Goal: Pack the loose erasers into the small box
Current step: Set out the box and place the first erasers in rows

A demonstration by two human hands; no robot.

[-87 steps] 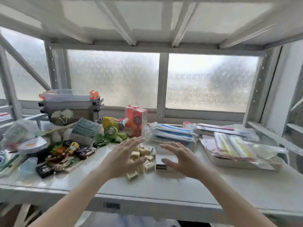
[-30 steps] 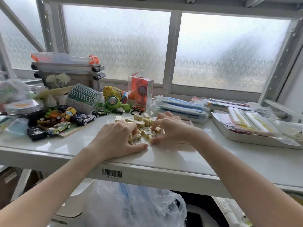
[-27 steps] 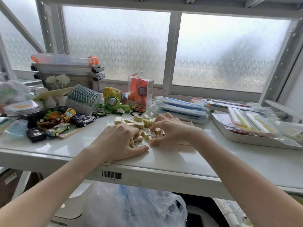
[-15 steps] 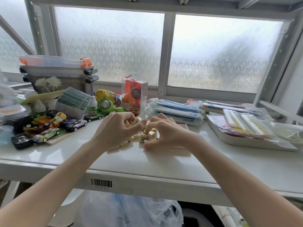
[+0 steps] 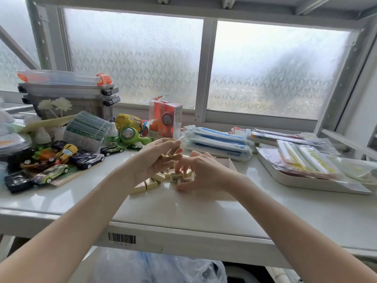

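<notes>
Two hands: our left hand (image 5: 155, 158) pinches an eraser (image 5: 173, 151) above the eraser pile (image 5: 169, 177); our right hand (image 5: 202, 172) grips erasers in it.

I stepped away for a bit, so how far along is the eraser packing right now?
Early on. Nothing looks packed yet: the small box shows only an edge behind the right hand, its contents hidden. In hand: the left hand holds a few erasers raised off the shelf, while the right hand fingers the loose pile. Left: most erasers still lie on the shelf.
</notes>
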